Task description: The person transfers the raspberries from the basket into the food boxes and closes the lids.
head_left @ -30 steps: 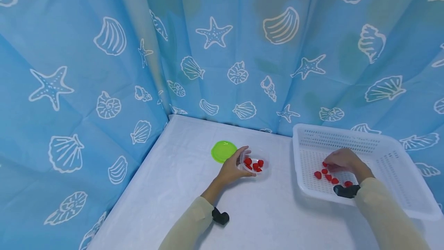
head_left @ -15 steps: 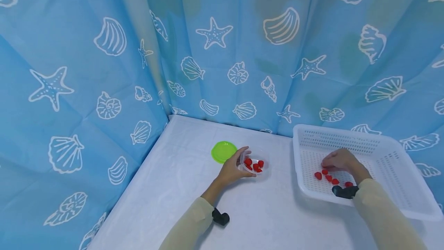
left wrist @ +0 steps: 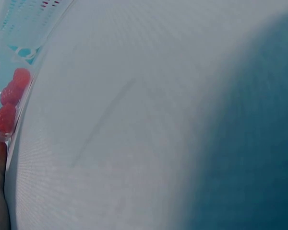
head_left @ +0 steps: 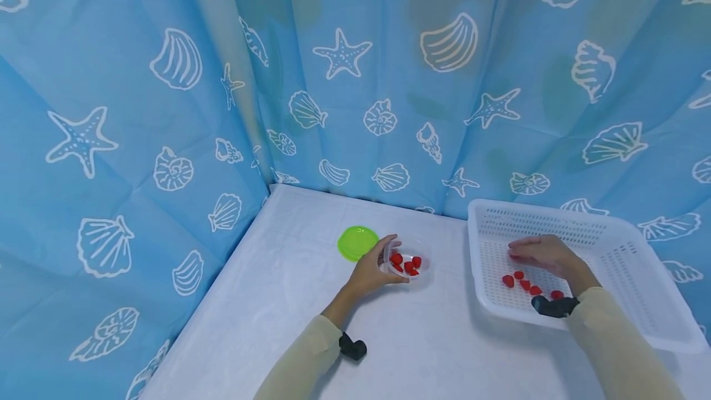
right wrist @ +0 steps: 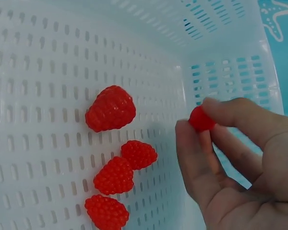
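Observation:
My left hand (head_left: 369,271) grips a small clear plastic tub (head_left: 410,244) on the table, thumb at the near side and fingers at the far side. Several red raspberries (head_left: 408,266) lie inside it; the left wrist view catches only a strip of tub and berries (left wrist: 10,93) at its left edge. Over the white perforated basket, my right hand (head_left: 547,255) pinches one raspberry (right wrist: 200,119) between thumb and fingertips, raised above the basket floor. Several more raspberries (right wrist: 111,109) lie on that floor, to the left of the hand in the right wrist view.
The white basket (head_left: 661,295) with slotted walls stands on the right of the white-covered table (head_left: 433,344). A lime-green lid (head_left: 357,243) lies left of the tub. Blue shell-print curtains (head_left: 355,110) rise behind and along the left.
The right hand has taken hold of a raspberry from the basket floor and risen slightly with it. The left hand and tub have stayed put.

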### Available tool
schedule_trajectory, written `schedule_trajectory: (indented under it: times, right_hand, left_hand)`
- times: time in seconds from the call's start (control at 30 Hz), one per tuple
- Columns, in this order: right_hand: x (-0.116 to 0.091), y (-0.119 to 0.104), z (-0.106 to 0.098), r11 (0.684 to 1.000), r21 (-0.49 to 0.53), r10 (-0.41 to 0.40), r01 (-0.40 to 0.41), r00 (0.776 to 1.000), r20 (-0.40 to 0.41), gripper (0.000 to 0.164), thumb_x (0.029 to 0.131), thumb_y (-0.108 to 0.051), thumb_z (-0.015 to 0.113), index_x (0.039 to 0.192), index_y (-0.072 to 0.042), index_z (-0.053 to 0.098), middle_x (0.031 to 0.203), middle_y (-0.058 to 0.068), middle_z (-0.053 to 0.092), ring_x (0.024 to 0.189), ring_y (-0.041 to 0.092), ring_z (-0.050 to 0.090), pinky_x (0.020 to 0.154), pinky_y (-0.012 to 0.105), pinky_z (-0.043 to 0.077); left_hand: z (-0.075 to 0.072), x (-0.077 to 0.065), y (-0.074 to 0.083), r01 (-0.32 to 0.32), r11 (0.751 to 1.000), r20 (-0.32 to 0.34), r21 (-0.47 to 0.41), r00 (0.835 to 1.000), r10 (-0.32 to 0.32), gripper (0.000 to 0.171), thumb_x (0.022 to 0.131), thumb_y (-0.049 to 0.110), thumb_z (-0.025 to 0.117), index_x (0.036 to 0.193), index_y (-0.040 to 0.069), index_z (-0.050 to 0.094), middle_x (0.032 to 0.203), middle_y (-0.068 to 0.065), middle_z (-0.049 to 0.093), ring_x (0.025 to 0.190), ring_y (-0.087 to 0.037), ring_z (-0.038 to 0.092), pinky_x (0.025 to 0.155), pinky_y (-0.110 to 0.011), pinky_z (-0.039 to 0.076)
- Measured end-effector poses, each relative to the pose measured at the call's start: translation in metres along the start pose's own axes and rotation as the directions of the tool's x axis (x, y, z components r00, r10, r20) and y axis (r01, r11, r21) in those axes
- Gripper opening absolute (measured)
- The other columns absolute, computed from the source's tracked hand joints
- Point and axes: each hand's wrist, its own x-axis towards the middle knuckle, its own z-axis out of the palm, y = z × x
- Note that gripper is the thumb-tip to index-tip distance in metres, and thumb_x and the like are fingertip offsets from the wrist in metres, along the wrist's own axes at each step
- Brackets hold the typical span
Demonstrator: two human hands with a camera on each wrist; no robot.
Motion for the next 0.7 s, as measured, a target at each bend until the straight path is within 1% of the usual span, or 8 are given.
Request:
schedule_trajectory:
  times: [0.07, 0.1, 0.17, 0.23, 0.3, 0.5, 0.6, 0.7]
  right_hand:
    - [0.0, -0.001, 0.001, 0.993, 0.114, -0.032, 0.031, 0.999, 0.009, 0.088, 0.079, -0.035, 0.081, 0.152, -0.018, 0.035, 0.144, 0.021, 0.043, 0.111, 0.039, 0.06, 0.086, 0.054, 0.052]
    - [0.0, -0.002, 0.001, 0.983, 0.177, -0.051, 0.047, 0.999, 0.015, 0.086, 0.081, -0.031, 0.08, 0.152, -0.02, 0.034, 0.145, 0.02, 0.043, 0.111, 0.04, 0.06, 0.085, 0.052, 0.053]
    - [-0.002, -0.007, 0.002, 0.956, 0.283, -0.089, 0.079, 0.996, 0.02, 0.083, 0.083, -0.026, 0.079, 0.153, -0.024, 0.033, 0.147, 0.018, 0.041, 0.114, 0.041, 0.059, 0.085, 0.051, 0.053]
    - [-0.003, -0.012, 0.002, 0.929, 0.359, -0.105, 0.087, 0.994, 0.031, 0.08, 0.085, -0.022, 0.077, 0.152, -0.026, 0.033, 0.148, 0.017, 0.04, 0.117, 0.042, 0.057, 0.087, 0.051, 0.052]
    - [-0.005, -0.016, 0.002, 0.918, 0.387, -0.111, 0.088, 0.993, 0.038, 0.08, 0.086, -0.022, 0.076, 0.153, -0.025, 0.033, 0.149, 0.018, 0.039, 0.119, 0.041, 0.056, 0.089, 0.051, 0.051]
    - [-0.008, -0.024, 0.0, 0.904, 0.422, -0.111, 0.072, 0.992, 0.067, 0.086, 0.084, -0.026, 0.078, 0.154, -0.021, 0.029, 0.151, 0.019, 0.035, 0.123, 0.041, 0.052, 0.094, 0.05, 0.048]
    - [-0.009, -0.028, 0.001, 0.888, 0.452, -0.124, 0.079, 0.99, 0.069, 0.086, 0.083, -0.027, 0.078, 0.154, -0.023, 0.029, 0.151, 0.019, 0.034, 0.124, 0.039, 0.053, 0.096, 0.051, 0.046]
    - [-0.01, -0.031, 0.001, 0.879, 0.465, -0.155, 0.104, 0.985, 0.071, 0.085, 0.086, -0.025, 0.076, 0.155, -0.025, 0.026, 0.152, 0.02, 0.032, 0.123, 0.037, 0.053, 0.097, 0.053, 0.044]
  left_hand:
    - [0.0, 0.0, -0.001, -0.001, 1.0, -0.001, 0.0, 1.0, 0.001, 0.095, 0.07, 0.034, 0.089, 0.15, 0.027, 0.037, 0.138, 0.015, 0.052, 0.127, -0.004, 0.047, 0.1, -0.026, 0.043]
    - [0.0, 0.0, -0.001, -0.003, 1.0, -0.001, 0.0, 1.0, 0.003, 0.095, 0.07, 0.034, 0.089, 0.15, 0.027, 0.037, 0.138, 0.015, 0.052, 0.127, -0.004, 0.047, 0.1, -0.025, 0.044]
    - [0.0, 0.0, 0.0, 0.0, 1.0, 0.0, 0.0, 1.0, 0.0, 0.095, 0.07, 0.034, 0.089, 0.15, 0.027, 0.037, 0.138, 0.016, 0.052, 0.127, -0.003, 0.047, 0.1, -0.025, 0.044]
    - [-0.001, 0.0, 0.0, 0.004, 1.0, -0.001, 0.001, 1.0, -0.004, 0.095, 0.07, 0.034, 0.089, 0.15, 0.028, 0.037, 0.137, 0.018, 0.052, 0.127, -0.003, 0.047, 0.1, -0.025, 0.044]
    - [-0.001, 0.0, 0.001, 0.006, 1.0, 0.0, 0.001, 1.0, -0.006, 0.095, 0.07, 0.034, 0.089, 0.15, 0.028, 0.037, 0.137, 0.018, 0.052, 0.127, -0.003, 0.047, 0.099, -0.026, 0.044]
    - [-0.001, 0.0, 0.002, 0.005, 1.0, 0.0, -0.002, 1.0, -0.005, 0.095, 0.071, 0.033, 0.088, 0.15, 0.028, 0.036, 0.138, 0.015, 0.052, 0.126, -0.005, 0.048, 0.099, -0.027, 0.045]
    - [-0.001, -0.001, 0.003, 0.004, 1.0, 0.004, -0.004, 1.0, -0.004, 0.095, 0.071, 0.034, 0.088, 0.15, 0.028, 0.036, 0.139, 0.013, 0.052, 0.127, -0.005, 0.048, 0.1, -0.026, 0.045]
    - [0.0, -0.001, 0.003, 0.004, 1.0, 0.01, -0.01, 1.0, -0.004, 0.095, 0.071, 0.034, 0.088, 0.15, 0.027, 0.036, 0.14, 0.012, 0.052, 0.127, -0.005, 0.047, 0.101, -0.026, 0.044]
